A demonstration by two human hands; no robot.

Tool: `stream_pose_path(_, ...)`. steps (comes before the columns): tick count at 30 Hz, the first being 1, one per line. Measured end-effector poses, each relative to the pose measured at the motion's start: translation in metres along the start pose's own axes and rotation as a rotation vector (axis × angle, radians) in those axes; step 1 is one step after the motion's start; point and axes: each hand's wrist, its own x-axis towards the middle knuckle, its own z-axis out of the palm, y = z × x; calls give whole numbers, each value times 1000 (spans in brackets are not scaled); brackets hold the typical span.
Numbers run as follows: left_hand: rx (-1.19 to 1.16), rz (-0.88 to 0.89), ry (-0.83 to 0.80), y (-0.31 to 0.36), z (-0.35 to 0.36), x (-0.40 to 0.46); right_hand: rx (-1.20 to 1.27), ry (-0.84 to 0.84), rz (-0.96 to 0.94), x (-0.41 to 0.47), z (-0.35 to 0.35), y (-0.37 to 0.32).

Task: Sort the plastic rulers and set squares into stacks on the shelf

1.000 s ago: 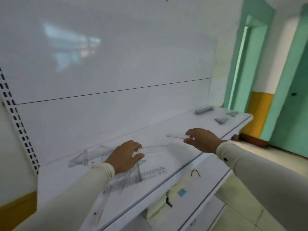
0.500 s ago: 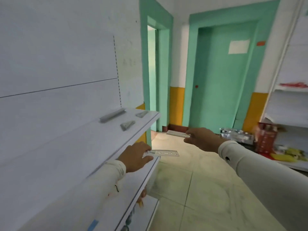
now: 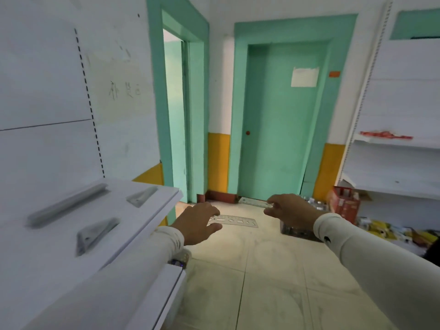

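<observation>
My left hand (image 3: pixel 198 225) pinches a clear stencil ruler (image 3: pixel 238 220) that sticks out to the right over the floor, just past the white shelf's (image 3: pixel 152 215) end. My right hand (image 3: pixel 289 210) holds a short clear ruler (image 3: pixel 254 202) pointing left, level with the other one and apart from it. On the shelf lie a long stack of rulers (image 3: pixel 67 203) and two stacks of set squares, one far (image 3: pixel 141 196) and one near (image 3: pixel 96 232).
A lower shelf (image 3: pixel 166 289) juts out under my left arm. A green door (image 3: pixel 283 120) and an open doorway (image 3: pixel 176 120) lie ahead across the tiled floor. Another shelf unit (image 3: pixel 392 167) stands at right, with boxes and packets (image 3: pixel 342 203) on the floor.
My view has swung right, from the loose rulers on the shelf to its end and the doors. Both hands have lifted a ruler each off the shelf and carried them along.
</observation>
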Motion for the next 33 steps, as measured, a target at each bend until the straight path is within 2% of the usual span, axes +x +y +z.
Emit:
stream_pose_path(7,-13,1,60,-59,-17,143,-1,64,-9,147,-30,27)
stream_pose_path(11,23,-31,53,-95,-18,184,-10,49,-55,221,-24,28)
stream_pose_path(16,17,-178,89,-164,-19,208,8,29,-190,326,-4,5)
stream_pose_path(20,63,-349,124,-223,-30,202,28,-6,-362,415,16,-46)
stream_pose_path(25,122,-674,171,-278,-55,155,80,-87,-647,500,42,-142)
stream_pose_path(33,159,-1178,269,-287,-81,32,129,-275,-1124,515,86,-286)
